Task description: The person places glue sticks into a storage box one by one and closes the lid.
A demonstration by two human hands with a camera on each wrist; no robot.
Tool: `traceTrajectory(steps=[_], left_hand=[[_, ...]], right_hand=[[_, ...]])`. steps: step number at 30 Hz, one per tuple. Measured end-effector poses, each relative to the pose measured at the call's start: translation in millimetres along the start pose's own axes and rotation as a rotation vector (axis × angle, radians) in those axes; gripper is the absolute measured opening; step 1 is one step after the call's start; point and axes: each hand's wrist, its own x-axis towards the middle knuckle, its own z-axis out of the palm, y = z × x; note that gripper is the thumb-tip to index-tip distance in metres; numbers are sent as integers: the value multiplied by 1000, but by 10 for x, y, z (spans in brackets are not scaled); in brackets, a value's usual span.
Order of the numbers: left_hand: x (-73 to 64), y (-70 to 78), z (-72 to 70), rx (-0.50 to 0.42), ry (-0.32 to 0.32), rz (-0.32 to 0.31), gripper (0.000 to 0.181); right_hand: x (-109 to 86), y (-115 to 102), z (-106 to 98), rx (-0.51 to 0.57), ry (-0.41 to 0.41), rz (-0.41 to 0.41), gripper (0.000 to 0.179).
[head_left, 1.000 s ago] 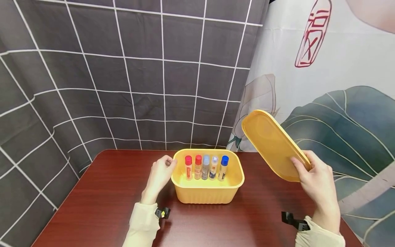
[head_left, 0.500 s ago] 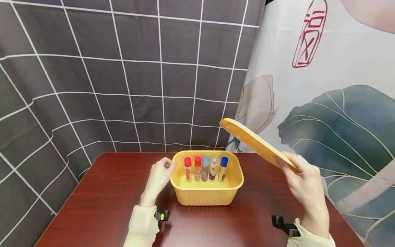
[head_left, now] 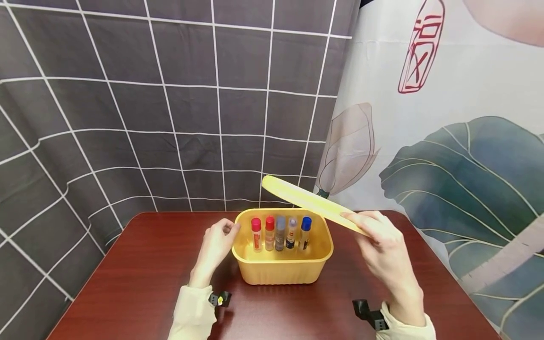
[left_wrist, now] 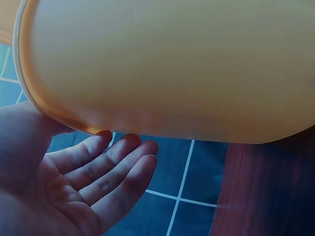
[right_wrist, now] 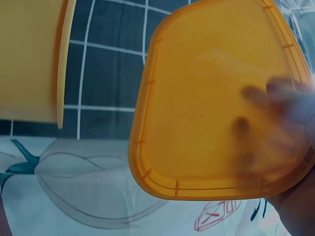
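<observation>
A yellow plastic box (head_left: 280,274) stands uncovered on the table. Inside it, several small capped tubes (head_left: 279,241), with red, grey-blue, white and dark blue caps, stand upright in a row; their kind is unclear. My left hand (head_left: 212,248) rests at the box's left rim; in the left wrist view its relaxed fingers (left_wrist: 118,172) lie by the outer wall and the thumb is mostly hidden. My right hand (head_left: 384,245) grips the yellow lid (head_left: 306,198) by its right end, tilted above the box's right side. Finger shapes show through the lid (right_wrist: 211,98) in the right wrist view.
The dark red wooden table (head_left: 148,283) carries the box near its back edge. Behind hangs a dark grey cloth (head_left: 182,108) with white grid lines. A white cloth (head_left: 382,61) printed with leaves hangs at the right. Both wrists wear small black devices.
My right hand has carried the lid left and tipped it flatter, from beside the box to partly over its right back corner. The left hand has stayed at the rim.
</observation>
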Motion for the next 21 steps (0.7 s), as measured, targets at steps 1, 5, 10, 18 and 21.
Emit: traceTrajectory(steps=[1,5,10,18,21], left_hand=[[0,0,0,3,0,2,20],[-1,3,-5,19,3,15,19],[-25,45,-78,72,52,57,17],[-57,194,-274,21,135,104,21],[-62,249,-334,-76,112,82,29]], right_hand=[[4,-18,13,5,-3,-6,27],[31,-80,62,34,0,-55,23],[94,-131,138,8,3,-165,22],[118,-203,245,-37,-35,-251,17],[117,-232,282,-49,-48,-261,17]])
